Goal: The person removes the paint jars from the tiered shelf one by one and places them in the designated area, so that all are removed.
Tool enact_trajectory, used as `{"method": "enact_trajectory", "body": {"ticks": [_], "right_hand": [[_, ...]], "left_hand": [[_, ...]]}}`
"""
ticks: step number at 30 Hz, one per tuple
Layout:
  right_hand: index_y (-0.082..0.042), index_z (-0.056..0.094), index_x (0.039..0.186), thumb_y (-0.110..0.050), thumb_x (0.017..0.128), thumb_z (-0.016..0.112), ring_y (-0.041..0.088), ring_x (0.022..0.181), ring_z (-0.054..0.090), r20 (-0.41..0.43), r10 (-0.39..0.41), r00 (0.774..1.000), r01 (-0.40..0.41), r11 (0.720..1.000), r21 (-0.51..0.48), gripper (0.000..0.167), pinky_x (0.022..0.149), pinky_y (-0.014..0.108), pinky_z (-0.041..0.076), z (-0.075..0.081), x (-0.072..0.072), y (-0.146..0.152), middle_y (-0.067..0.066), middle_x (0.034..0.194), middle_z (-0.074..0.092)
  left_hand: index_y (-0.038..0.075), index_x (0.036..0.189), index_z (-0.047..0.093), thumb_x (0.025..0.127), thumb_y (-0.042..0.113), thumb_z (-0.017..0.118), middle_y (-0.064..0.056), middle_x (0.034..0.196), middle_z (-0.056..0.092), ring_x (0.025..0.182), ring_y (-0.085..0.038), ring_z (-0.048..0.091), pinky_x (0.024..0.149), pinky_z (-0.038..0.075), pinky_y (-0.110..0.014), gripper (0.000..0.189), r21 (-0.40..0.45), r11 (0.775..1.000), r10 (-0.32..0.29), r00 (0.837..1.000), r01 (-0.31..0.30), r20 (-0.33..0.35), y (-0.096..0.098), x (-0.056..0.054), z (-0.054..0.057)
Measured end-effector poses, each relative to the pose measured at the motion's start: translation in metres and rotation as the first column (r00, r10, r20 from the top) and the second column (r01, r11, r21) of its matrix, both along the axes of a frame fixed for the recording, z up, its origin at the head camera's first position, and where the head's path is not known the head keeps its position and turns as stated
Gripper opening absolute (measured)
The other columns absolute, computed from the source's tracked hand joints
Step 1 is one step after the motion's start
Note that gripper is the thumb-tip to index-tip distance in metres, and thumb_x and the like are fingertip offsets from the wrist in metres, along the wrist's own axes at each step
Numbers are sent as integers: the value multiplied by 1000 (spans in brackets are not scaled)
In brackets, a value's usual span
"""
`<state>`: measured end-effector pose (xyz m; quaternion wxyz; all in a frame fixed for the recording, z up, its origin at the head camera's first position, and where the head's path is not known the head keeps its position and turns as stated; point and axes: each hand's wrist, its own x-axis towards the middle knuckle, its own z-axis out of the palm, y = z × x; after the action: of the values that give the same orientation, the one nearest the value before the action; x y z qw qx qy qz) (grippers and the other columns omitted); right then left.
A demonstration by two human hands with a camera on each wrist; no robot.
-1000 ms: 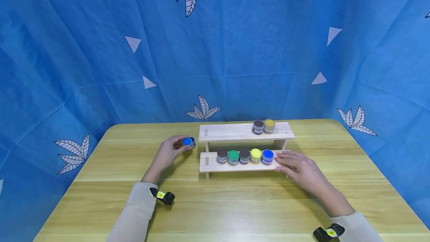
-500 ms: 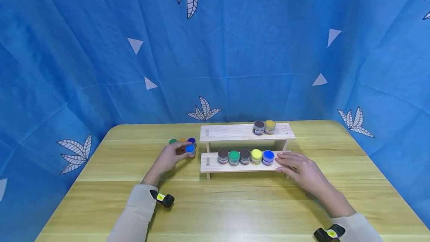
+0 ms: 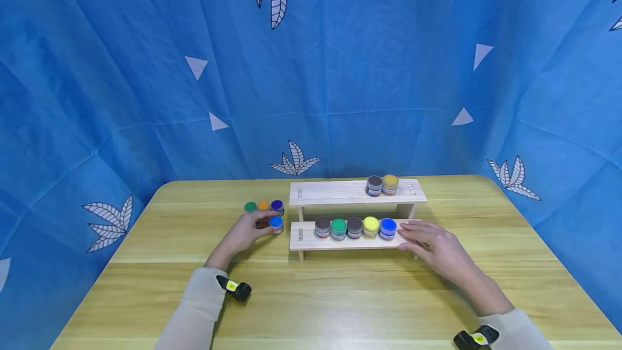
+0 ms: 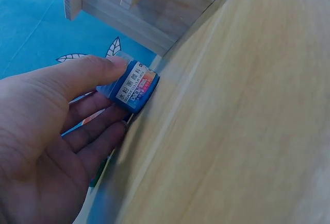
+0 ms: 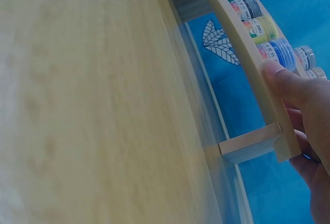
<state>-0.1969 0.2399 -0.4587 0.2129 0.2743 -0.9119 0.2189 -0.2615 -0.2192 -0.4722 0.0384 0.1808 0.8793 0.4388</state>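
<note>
My left hand (image 3: pixel 243 235) pinches a small paint jar with a blue lid (image 3: pixel 276 222) between thumb and fingers. In the left wrist view this labelled jar (image 4: pixel 135 89) is against the tabletop, thumb on its clear upper part. My right hand (image 3: pixel 435 244) grips the right end of the lower shelf of a two-tier wooden rack (image 3: pixel 311 242). Its thumb (image 5: pixel 273 69) lies along the front edge, by a blue paint jar (image 5: pixel 278 52); the fingers are partly hidden behind the board. That shelf carries a row of several jars: dark, green, dark, yellow and blue.
Behind my left hand stand a green jar (image 3: pixel 250 207), an orange jar (image 3: pixel 263 205) and a purple-blue jar (image 3: pixel 277 207). A dark jar (image 3: pixel 374 185) and an ochre jar (image 3: pixel 390 184) sit on the upper shelf (image 3: pixel 330 192). A blue curtain (image 3: pixel 379 80) hangs behind the table.
My left hand has drawn the blue-lidded jar toward me, away from the purple-blue jar, and lowered slightly. The green and orange jars have come into sight. My right hand stays put.
</note>
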Motion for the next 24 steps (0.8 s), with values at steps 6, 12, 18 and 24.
{"method": "enact_trajectory", "body": {"ticks": [6,12,18,24], "right_hand": [[-13,75,113,-25,81,80,30,111,63,-17,4,1000,-4,1000,-1,35,95,51,46,-1,-1,0,4,119,69],[-12,75,113,-24,81,80,30,111,63,-22,11,1000,-11,1000,-2,35,95,50,46,-2,-1,0,5,119,69],[-11,75,113,-23,81,80,30,110,63,-26,21,999,-21,1000,-4,35,94,51,46,-1,-2,0,5,118,69],[-10,75,113,-23,81,80,31,110,63,-21,21,1000,-21,1000,-6,35,95,52,46,-2,-2,0,6,118,69]], "left_hand": [[10,129,64,91,20,72,-8,121,64,109,-25,63,95,51,-39,41,1,1000,-10,1000,10,8,-2,-2,-1],[7,134,60,91,22,72,-12,126,62,113,-28,61,97,49,-40,47,4,1000,-9,1000,9,24,-3,0,5],[4,134,58,93,23,69,-14,128,60,115,-30,59,98,49,-42,46,-2,999,33,999,-33,-21,-5,5,21],[7,132,61,94,29,67,-13,120,64,106,-24,62,95,51,-42,43,6,997,75,992,-75,-100,3,8,37]]}}
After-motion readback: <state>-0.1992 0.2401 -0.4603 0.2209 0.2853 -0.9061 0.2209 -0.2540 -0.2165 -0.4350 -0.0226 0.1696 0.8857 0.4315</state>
